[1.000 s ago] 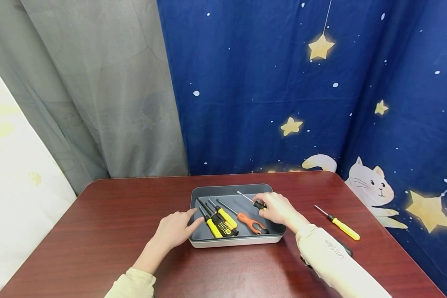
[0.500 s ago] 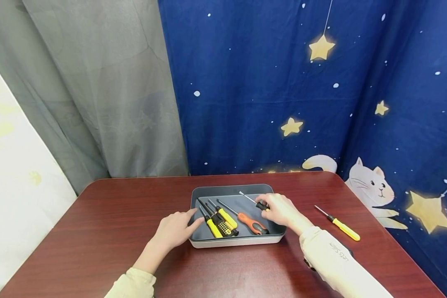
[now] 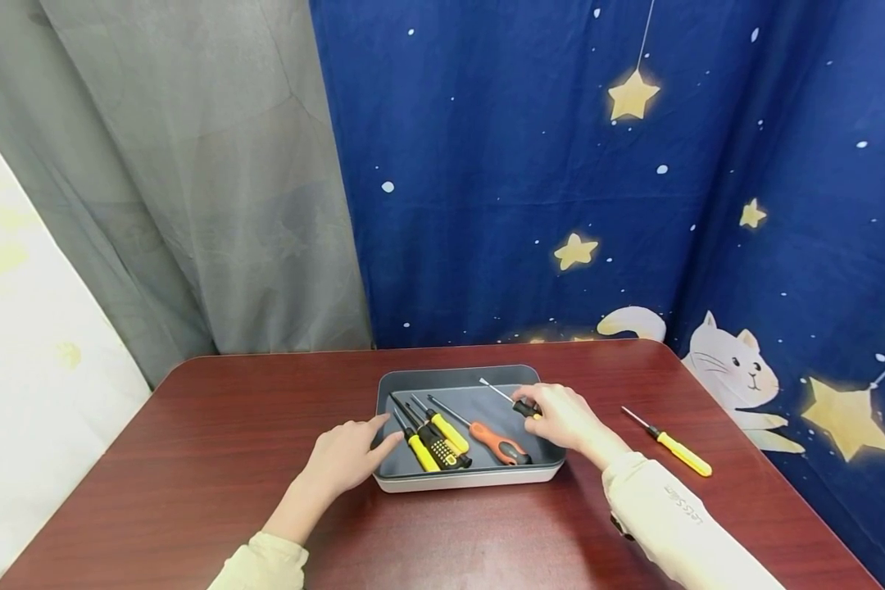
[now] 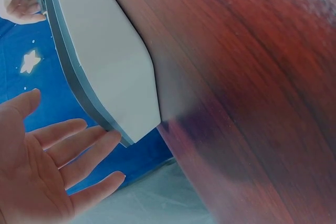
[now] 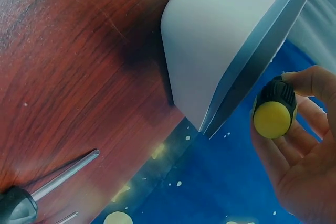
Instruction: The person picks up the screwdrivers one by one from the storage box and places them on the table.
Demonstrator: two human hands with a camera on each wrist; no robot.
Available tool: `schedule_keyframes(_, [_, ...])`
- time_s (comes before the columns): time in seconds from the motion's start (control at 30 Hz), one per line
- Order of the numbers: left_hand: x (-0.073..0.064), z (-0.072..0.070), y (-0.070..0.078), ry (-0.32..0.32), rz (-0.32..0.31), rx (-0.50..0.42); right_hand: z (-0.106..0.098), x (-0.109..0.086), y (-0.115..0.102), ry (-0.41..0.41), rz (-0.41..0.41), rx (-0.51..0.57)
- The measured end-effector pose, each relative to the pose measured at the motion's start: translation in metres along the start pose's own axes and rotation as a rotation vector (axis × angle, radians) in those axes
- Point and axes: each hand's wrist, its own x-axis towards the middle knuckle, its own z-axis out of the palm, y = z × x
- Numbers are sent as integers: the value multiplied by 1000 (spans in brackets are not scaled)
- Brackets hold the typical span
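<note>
My right hand (image 3: 564,416) pinches a short screwdriver (image 3: 525,408) over the right side of the grey tray (image 3: 472,482), its shaft pointing to the far left. In the right wrist view, the yellow end and black grip of this screwdriver's handle (image 5: 272,119) face the camera between thumb and fingers. My left hand (image 3: 347,452) is at the tray's left side, fingers loosely spread, fingertips right at the rim (image 4: 86,100). Inside the tray lie an orange-and-grey screwdriver (image 3: 489,437) and, on the left, several black-and-yellow screwdrivers (image 3: 450,432), side by side.
To the right of the tray, a yellow-handled screwdriver (image 3: 682,452) lies on the dark red wooden table (image 3: 251,410). Another, with a dark handle (image 5: 18,206), shows in the right wrist view; the right sleeve (image 3: 656,500) hides it from the head. Curtains (image 3: 516,205) hang behind the table.
The right hand has drawn slightly to the right with the screwdriver, its sleeve now covering the dark-handled one on the table. The left hand and the tray stay in place.
</note>
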Motion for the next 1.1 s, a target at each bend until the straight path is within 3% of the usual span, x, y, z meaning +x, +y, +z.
schedule_keyframes(1.1, [0,0,2,-1,1,7,-6,-21,14,39,16,-4])
